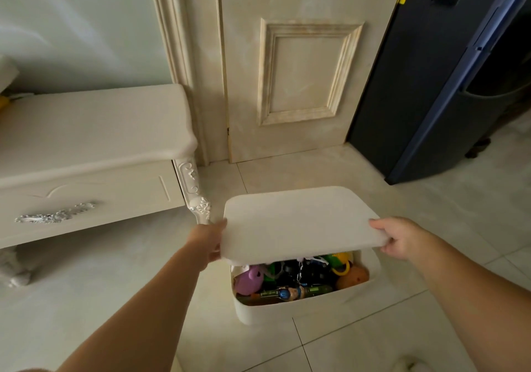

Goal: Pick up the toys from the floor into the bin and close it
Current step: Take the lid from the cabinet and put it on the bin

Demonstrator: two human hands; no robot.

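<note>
Lid [298, 222] held over bin [287, 308] with both hands, near side not yet shut.

Left hand [211, 238] grips the lid's left edge: thumb on top, remaining fingers under the lid, hidden, so can't tell their spread. Right hand [402, 236] pinches the right near corner: thumb on top, fingers curled together beneath. Lid is white, tilted, near edge up; it covers the bin's far part, and contact with the far rim can't be told. Bin is white and sits on the tiled floor [115, 271], centre-near. Toys [293, 279] fill it: purple one [249, 279] at left, orange round one [353, 277] at right, yellow one [342, 262] just behind that, dark and green bits between. Cream cabinet [86, 130] on the left, panelled door [287, 70] far, dark appliance [416, 70] far right.
</note>
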